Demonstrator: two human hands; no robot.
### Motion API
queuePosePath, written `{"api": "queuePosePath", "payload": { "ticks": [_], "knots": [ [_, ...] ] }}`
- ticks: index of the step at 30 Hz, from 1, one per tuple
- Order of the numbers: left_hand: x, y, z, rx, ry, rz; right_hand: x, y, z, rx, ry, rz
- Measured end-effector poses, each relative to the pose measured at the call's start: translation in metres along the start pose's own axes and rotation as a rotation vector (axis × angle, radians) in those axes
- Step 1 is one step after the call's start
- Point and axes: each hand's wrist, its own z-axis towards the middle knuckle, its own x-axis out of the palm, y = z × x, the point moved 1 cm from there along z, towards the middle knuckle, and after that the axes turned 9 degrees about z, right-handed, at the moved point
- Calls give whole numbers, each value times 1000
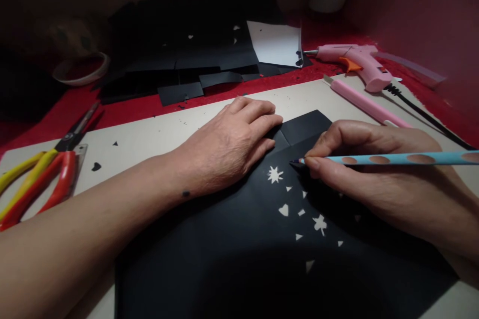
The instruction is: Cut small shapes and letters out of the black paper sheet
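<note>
A large sheet of black paper [224, 239] lies in front of me, pierced by several small cut-outs: a many-pointed star [275, 175], a heart [284, 210], a flower-like shape [320, 225] and little triangles. My left hand [247, 129] rests flat on the sheet's upper left part, palm down, fingers stretched out. In my right hand [359, 169] is a light blue pencil [396, 159] with oval grip dents, pinched near its point. The dark tip is at the paper's surface, just right of and above the many-pointed star. A dark scrap [186, 193] clings to my left wrist.
Red and yellow-handled scissors [56, 174] lie left. A pink craft knife [366, 102] and pink glue gun [352, 62] with a black cord are at back right. Black paper pieces [187, 35] and a white sheet [277, 42] lie behind the white board [142, 134].
</note>
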Motion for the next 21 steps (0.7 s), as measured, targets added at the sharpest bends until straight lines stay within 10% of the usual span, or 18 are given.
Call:
{"api": "queuePosePath", "payload": {
  "ticks": [21],
  "knots": [
    [1, -1, 1, -12, 1, 22, -1, 2, -2, -91, -21, -171]
  ]
}}
